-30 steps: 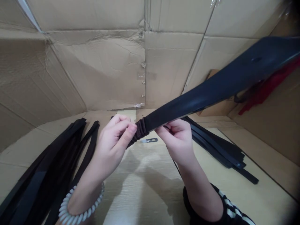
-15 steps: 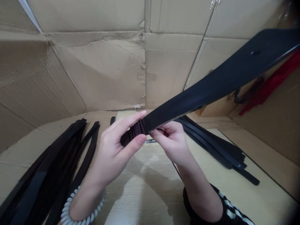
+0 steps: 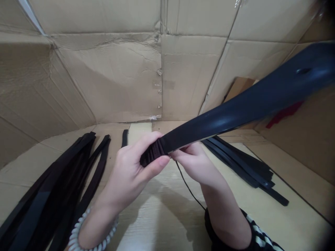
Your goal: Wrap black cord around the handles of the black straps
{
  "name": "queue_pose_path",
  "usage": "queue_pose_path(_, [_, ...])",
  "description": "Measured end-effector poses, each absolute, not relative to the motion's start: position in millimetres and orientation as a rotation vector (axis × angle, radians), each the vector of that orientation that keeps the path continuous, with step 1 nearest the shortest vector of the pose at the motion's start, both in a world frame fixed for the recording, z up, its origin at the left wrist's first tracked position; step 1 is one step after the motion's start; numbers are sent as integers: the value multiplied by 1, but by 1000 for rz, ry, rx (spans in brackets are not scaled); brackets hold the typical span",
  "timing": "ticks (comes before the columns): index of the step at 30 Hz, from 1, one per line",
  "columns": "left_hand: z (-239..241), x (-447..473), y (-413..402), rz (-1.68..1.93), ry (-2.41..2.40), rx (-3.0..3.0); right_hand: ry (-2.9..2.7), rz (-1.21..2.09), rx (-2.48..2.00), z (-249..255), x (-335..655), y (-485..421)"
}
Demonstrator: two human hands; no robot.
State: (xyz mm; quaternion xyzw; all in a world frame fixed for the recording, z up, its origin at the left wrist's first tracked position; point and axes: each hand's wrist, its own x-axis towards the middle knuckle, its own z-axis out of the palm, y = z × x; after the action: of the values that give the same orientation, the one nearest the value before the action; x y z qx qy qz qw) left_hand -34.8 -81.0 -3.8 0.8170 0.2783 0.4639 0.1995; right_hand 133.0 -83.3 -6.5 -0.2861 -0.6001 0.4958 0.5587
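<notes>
I hold a long black strap (image 3: 235, 111) that rises from my hands toward the upper right. Its near end is bound with dark cord wrapping (image 3: 153, 154). My left hand (image 3: 136, 167) is closed around that wrapped end, thumb beneath and fingers over it. My right hand (image 3: 195, 164) is closed just behind it, pinching the strap's underside and a thin black thread (image 3: 187, 186) that trails down toward my right sleeve.
A pile of black straps (image 3: 52, 188) lies on the left of the wooden table (image 3: 162, 216). Another stack of black straps (image 3: 243, 164) lies on the right. Cardboard walls (image 3: 110, 76) enclose the back and sides. Something red (image 3: 284, 113) shows behind the strap at right.
My left hand has closed more fully over the wrapped end. The strap's far end dropped lower at the right. A thin thread now trails from my right hand; the small clipper is hidden.
</notes>
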Motion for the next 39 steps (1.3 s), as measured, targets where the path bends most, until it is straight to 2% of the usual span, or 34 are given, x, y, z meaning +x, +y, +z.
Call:
queue_pose_path(7, [-3, -29, -80, 1253, 803, 2258, -1298, 1507, -580, -9, 136, -81])
queue_pose_path(14, [-5, -31, -81, 1270, 852, 2218, -1512, 999, -591, -6, 128, -78])
queue_pose_path(20, [-7, -35, -82, 1145, 636, 1583, -1553, 847, -682, -8, 123, -73])
queue_pose_path(24, [-6, -30, -83, 886, 290, 1107, -1521, 1075, -603, -1, 121, -76])
queue_pose_path(28, [-5, -23, -85, 616, 17, 757, -1193, 1331, -541, 7, 112, -80])
queue_pose_path(33, [5, -19, -95, 670, 11, 854, -892, 1622, -452, 10, 103, -88])
queue_pose_path(39, [15, -23, -103, 690, -42, 844, -807, 1687, -333, 9, 102, -94])
